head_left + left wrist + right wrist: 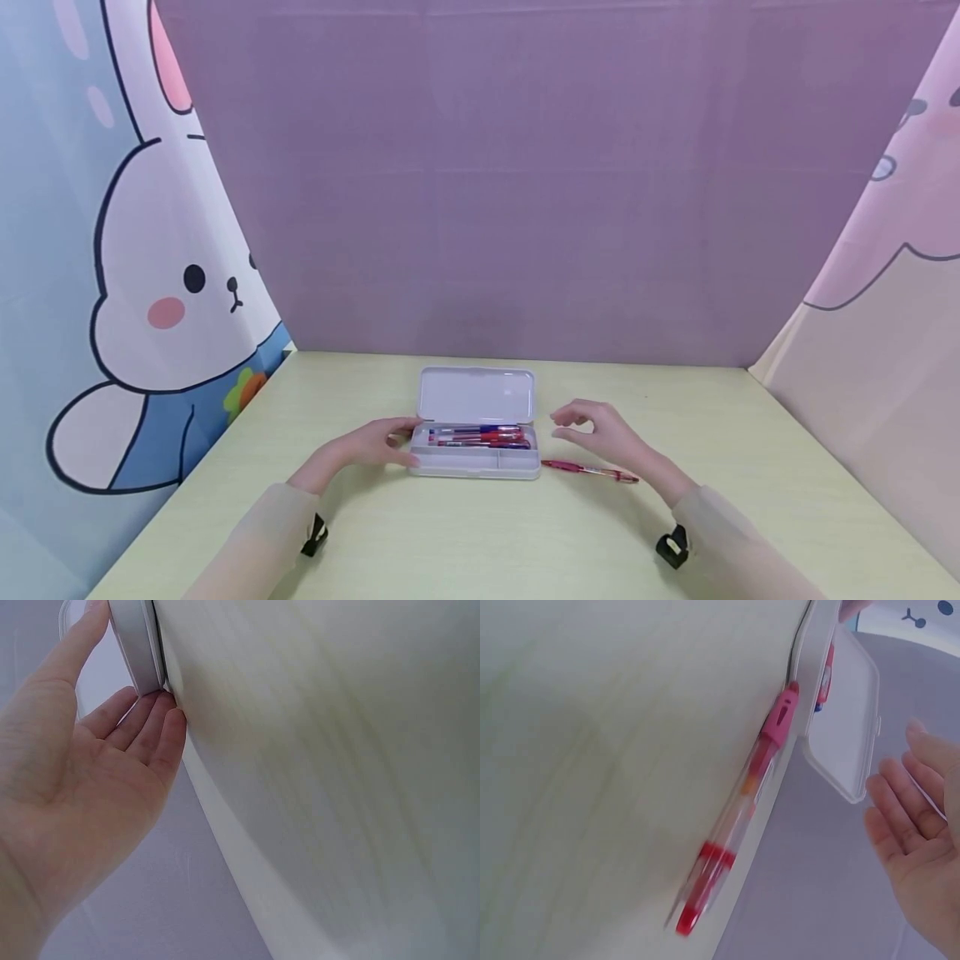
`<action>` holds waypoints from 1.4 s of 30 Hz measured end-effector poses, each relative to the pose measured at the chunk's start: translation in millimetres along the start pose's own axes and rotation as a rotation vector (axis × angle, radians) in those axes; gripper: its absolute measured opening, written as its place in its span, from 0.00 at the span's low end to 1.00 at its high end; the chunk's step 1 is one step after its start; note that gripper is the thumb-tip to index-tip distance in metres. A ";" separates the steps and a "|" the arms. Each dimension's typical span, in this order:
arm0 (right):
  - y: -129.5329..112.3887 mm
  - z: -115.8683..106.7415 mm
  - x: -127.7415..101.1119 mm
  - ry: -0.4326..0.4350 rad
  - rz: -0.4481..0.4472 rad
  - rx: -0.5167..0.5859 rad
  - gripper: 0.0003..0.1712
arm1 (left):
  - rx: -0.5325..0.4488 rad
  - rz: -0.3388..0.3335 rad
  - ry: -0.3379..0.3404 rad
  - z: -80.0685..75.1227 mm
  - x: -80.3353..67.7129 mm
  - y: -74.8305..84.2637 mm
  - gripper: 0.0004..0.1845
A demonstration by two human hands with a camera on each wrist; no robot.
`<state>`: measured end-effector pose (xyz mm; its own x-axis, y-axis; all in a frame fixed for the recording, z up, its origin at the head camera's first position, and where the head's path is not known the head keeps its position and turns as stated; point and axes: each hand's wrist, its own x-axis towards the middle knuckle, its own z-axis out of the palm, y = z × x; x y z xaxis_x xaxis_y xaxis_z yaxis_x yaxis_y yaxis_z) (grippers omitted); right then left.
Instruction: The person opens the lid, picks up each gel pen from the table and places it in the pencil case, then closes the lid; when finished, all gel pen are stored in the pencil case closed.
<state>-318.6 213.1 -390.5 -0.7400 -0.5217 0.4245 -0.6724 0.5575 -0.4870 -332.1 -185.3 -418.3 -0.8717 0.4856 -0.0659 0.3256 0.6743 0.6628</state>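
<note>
A white pencil case (476, 472) lies open on the pale green table (480, 542), its lid (477, 393) tipped back. Several red and blue pens (480, 437) lie in its tray. My left hand (386, 443) rests against the case's left end, thumb on its far corner and fingertips (161, 712) touching its near side (136, 645). My right hand (592, 429) hovers just right of the case, fingers loosely bent, holding nothing. A red pen (589, 471) lies on the table under that hand; in the right wrist view this pen (739, 814) ends at the case (847, 720).
A purple backdrop (525, 183) closes the table's far side. Cartoon rabbit curtains hang at the left (142, 275) and right (892, 292). Black wrist straps (672, 546) sit on both sleeves.
</note>
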 end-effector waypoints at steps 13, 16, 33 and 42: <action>13.1 -17.1 -27.0 0.014 -0.006 -0.033 0.12 | 0.036 -0.012 -0.009 0.4 -0.8 0.6 0.42; 12.7 -23.5 -32.2 0.001 0.019 -0.040 0.13 | 0.044 -0.002 -0.014 0.4 -0.9 1.0 0.42; 27.0 -36.9 -62.6 -0.153 0.090 0.020 0.15 | 0.048 0.005 -0.025 3.4 -1.6 2.1 0.42; 30.4 -36.2 -66.8 -0.194 0.130 0.072 0.15 | 0.053 0.004 -0.016 3.0 -1.6 4.0 0.42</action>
<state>-290.2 288.3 -406.1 -0.7987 -0.5663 0.2035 -0.5631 0.5843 -0.5844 -328.3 -181.7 -417.7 -0.8646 0.4966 -0.0759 0.3480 0.7010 0.6225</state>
